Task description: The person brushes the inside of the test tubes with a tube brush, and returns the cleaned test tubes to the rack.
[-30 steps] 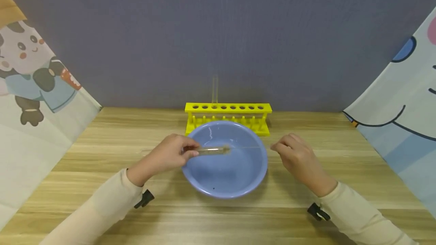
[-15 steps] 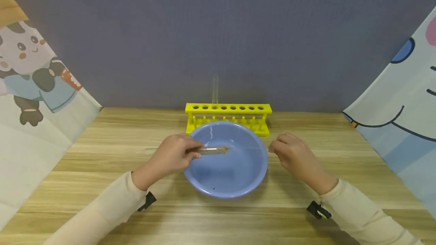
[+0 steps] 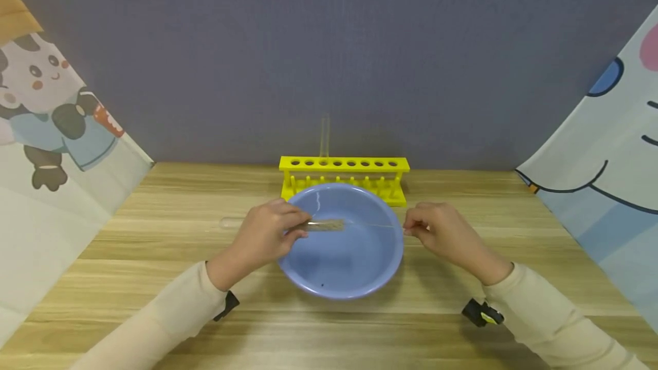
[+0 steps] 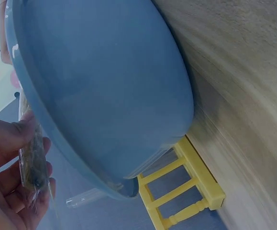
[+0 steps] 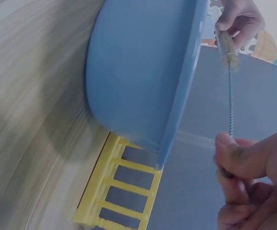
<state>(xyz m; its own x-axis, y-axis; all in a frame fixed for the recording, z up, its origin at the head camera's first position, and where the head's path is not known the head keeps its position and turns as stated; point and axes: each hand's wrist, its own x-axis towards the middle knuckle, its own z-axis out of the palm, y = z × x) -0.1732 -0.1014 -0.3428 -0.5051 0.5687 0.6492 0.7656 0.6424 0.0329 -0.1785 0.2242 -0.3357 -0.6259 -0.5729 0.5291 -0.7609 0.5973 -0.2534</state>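
My left hand [image 3: 269, 230] grips a glass test tube [image 3: 229, 222] that lies level above the blue basin [image 3: 336, 270]. The tube's mouth faces right and its rounded end sticks out left of the hand. Pale bristles of a test tube brush [image 3: 333, 225] fill the mouth end. From there the brush's thin twisted wire handle [image 5: 231, 98] runs across to my right hand [image 3: 442, 236], which pinches its far part between thumb and fingers beside the basin's right rim. In the left wrist view, thumb and fingers [image 4: 11, 136] wrap the tube. My palm hides its middle.
Behind the basin stands a yellow test tube rack [image 3: 344, 164], partly covered by the basin's rim. One clear test tube [image 3: 325, 137] stands upright in it. A dark speck [image 3: 322, 285] shows inside the basin. All rests on a wooden table [image 3: 329, 336] against a grey back wall.
My left hand has shifted slightly right, and more of the tube's rounded end shows. My right hand has moved slightly left, closer to the basin's rim, with the wire handle still pinched.
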